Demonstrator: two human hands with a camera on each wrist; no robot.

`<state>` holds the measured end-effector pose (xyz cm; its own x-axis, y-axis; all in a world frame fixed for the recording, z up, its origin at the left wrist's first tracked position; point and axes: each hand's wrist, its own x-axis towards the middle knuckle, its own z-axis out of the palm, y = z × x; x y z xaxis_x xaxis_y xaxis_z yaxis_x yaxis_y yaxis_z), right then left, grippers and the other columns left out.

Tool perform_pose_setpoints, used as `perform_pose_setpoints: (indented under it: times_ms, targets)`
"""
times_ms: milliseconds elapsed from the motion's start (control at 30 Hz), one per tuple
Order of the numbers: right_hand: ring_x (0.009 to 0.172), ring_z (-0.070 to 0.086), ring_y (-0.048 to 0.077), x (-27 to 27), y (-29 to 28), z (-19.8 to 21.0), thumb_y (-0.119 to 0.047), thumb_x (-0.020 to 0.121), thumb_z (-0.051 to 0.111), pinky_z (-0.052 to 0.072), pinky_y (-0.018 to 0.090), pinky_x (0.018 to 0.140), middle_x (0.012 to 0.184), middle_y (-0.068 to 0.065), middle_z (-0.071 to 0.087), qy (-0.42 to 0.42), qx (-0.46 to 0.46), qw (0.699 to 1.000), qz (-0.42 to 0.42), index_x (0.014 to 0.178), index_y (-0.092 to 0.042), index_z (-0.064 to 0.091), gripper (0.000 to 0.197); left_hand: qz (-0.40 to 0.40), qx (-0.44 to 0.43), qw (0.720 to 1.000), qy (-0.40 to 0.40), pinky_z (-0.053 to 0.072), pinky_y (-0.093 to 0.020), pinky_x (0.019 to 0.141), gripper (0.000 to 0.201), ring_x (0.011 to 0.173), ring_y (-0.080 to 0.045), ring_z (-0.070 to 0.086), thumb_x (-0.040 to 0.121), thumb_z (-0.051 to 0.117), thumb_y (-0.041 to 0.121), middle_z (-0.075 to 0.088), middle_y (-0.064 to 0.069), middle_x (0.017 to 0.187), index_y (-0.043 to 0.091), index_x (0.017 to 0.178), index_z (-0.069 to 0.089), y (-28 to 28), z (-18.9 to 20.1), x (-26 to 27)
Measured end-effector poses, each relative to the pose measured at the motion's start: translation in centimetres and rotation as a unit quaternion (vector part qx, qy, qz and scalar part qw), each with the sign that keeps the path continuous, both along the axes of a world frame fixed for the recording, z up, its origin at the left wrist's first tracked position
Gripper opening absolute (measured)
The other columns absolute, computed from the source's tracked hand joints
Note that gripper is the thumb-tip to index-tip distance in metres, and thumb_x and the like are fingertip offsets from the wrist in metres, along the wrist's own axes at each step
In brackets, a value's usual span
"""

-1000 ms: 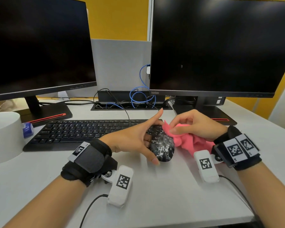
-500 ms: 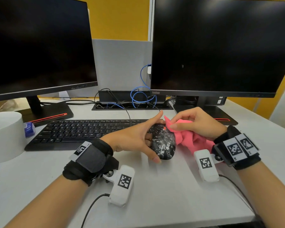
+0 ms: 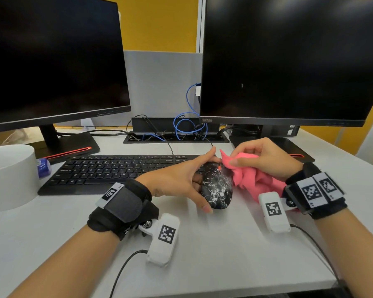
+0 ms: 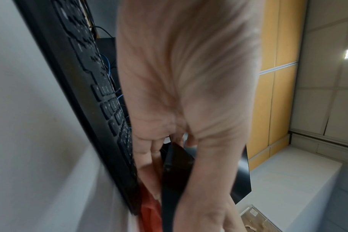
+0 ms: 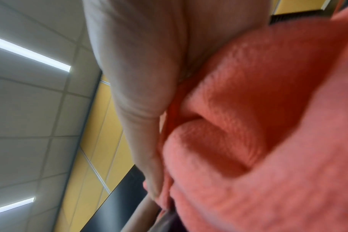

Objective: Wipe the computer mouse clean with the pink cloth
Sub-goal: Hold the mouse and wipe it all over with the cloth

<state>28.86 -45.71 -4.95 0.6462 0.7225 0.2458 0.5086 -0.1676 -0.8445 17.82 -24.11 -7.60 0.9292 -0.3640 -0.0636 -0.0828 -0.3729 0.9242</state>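
A black computer mouse (image 3: 218, 188) speckled with white lies on the white desk (image 3: 213, 254), just right of the keyboard. My left hand (image 3: 199, 179) grips it from the left, thumb at its near end and index finger stretched over its far end. My right hand (image 3: 237, 157) pinches a bunched pink cloth (image 3: 252, 179) against the mouse's far right side. In the left wrist view the dark mouse (image 4: 175, 172) shows between the fingers with the cloth (image 4: 149, 210) below. The cloth (image 5: 248, 125) fills the right wrist view beside the right hand (image 5: 139, 78).
A black keyboard (image 3: 116, 171) lies left of the mouse. Two dark monitors (image 3: 52, 61) (image 3: 288, 61) stand behind on their bases, with a cable tray and blue cables (image 3: 187, 127) between them. A white round container (image 3: 9, 175) sits at far left. The desk's edge runs at right.
My right hand has carried the cloth a little up toward the mouse's far end. The left hand keeps its grip, and the mouse has stayed in place.
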Motion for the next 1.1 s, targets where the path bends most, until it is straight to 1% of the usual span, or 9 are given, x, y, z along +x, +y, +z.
perform_pose_setpoints:
  times_ms: [67,200,333,467,600,733,867,1000,1100]
  targets:
    - [0.074,0.07,0.014,-0.4,0.5,-0.3,-0.009,0.077,0.078,0.052,0.02,0.067,0.082,0.012,0.075,-0.013,0.003,1.0,0.011,0.088,-0.001,0.075,0.014,-0.004,0.001,1.0,0.001,0.049,-0.042,0.104,0.134,0.126,-0.019,0.056,0.064,0.081,-0.016,0.028,0.021,0.154,0.033,0.156,-0.003,0.0,0.0,0.0]
    - [0.068,0.07,0.016,-0.2,-0.1,-0.1,-0.019,0.07,0.081,0.055,0.022,0.062,0.076,0.014,0.075,0.022,-0.06,0.997,0.045,0.088,-0.002,0.076,0.025,-0.004,0.013,1.0,0.001,0.049,-0.04,0.103,0.132,0.124,-0.019,0.057,0.065,0.08,-0.018,0.03,0.02,0.152,0.03,0.156,-0.001,-0.1,0.0,-0.1]
    - [0.076,0.071,0.016,-0.3,0.4,-0.2,-0.011,0.075,0.079,0.053,0.021,0.068,0.083,0.011,0.076,-0.001,0.006,1.0,0.014,0.09,-0.001,0.076,0.017,-0.004,0.007,1.0,0.0,0.049,-0.04,0.103,0.133,0.126,-0.018,0.056,0.065,0.08,-0.018,0.029,0.023,0.152,0.031,0.156,-0.003,-0.3,0.0,-0.1]
    - [0.069,0.068,0.022,-0.3,0.0,0.0,-0.024,0.068,0.081,0.055,0.024,0.06,0.083,0.023,0.073,0.037,-0.062,0.996,0.058,0.087,-0.004,0.076,0.028,-0.002,0.002,1.0,0.004,0.05,-0.039,0.102,0.132,0.125,-0.019,0.057,0.065,0.08,-0.018,0.032,0.022,0.15,0.03,0.156,-0.002,-0.3,-0.1,-0.1]
    - [0.071,0.07,0.017,-0.2,0.1,0.0,-0.013,0.077,0.078,0.053,0.022,0.063,0.08,0.015,0.075,0.014,0.004,1.0,0.017,0.088,-0.005,0.077,0.013,-0.01,-0.004,1.0,0.004,0.049,-0.041,0.103,0.132,0.128,-0.018,0.055,0.065,0.08,-0.019,0.031,0.02,0.153,0.032,0.156,-0.001,-0.3,-0.1,-0.1]
    - [0.066,0.069,0.016,-0.2,-0.1,0.0,-0.02,0.072,0.077,0.054,0.021,0.06,0.077,0.018,0.074,0.034,-0.061,0.995,0.066,0.088,-0.002,0.076,0.023,-0.001,-0.007,1.0,0.007,0.05,-0.036,0.101,0.13,0.127,-0.017,0.055,0.065,0.078,-0.02,0.032,0.022,0.149,0.03,0.156,-0.001,-0.2,-0.1,-0.1]
    - [0.069,0.07,0.017,0.2,-0.2,0.2,-0.018,0.075,0.075,0.054,0.023,0.063,0.079,0.017,0.074,0.03,0.011,0.999,0.031,0.09,-0.001,0.075,0.023,-0.004,-0.013,1.0,0.001,0.048,-0.04,0.105,0.13,0.13,-0.015,0.052,0.064,0.08,-0.018,0.03,0.018,0.154,0.03,0.157,0.001,-0.2,0.1,-0.1]
    - [0.07,0.069,0.016,-0.2,0.3,-0.3,-0.018,0.073,0.075,0.055,0.022,0.064,0.081,0.019,0.073,0.032,-0.032,0.996,0.075,0.09,0.0,0.075,0.025,-0.004,-0.015,1.0,0.004,0.05,-0.038,0.102,0.13,0.127,-0.016,0.055,0.064,0.08,-0.018,0.032,0.017,0.153,0.029,0.157,0.001,-0.2,0.0,0.0]
    - [0.066,0.069,0.017,0.3,-0.3,0.1,-0.023,0.072,0.078,0.054,0.021,0.06,0.077,0.019,0.073,0.05,-0.013,0.996,0.075,0.089,-0.002,0.075,0.027,0.012,-0.029,0.999,0.008,0.048,-0.041,0.104,0.132,0.126,-0.017,0.056,0.062,0.082,-0.015,0.034,0.017,0.151,0.029,0.157,0.001,-0.1,0.0,0.1]
